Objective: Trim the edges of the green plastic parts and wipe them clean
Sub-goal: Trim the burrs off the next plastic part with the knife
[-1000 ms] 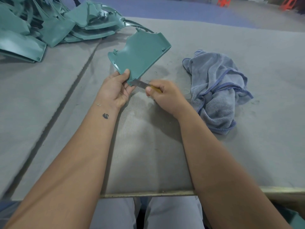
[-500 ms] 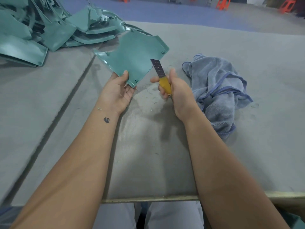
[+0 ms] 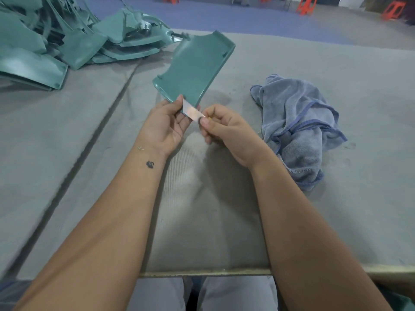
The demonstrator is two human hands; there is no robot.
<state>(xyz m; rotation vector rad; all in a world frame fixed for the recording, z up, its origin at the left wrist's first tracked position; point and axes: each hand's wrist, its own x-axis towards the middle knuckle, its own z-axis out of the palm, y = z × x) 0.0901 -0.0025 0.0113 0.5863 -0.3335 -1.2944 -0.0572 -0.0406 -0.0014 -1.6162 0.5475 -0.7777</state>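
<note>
Between hands, knife handle mostly hidden; blade blurred against green part.

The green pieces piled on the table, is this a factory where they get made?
Probably a factory or workshop bench. A heap of matching green plastic parts lies on a grey padded table, the left hand holds one part, and the right hand works a knife blade along its edge.
</note>
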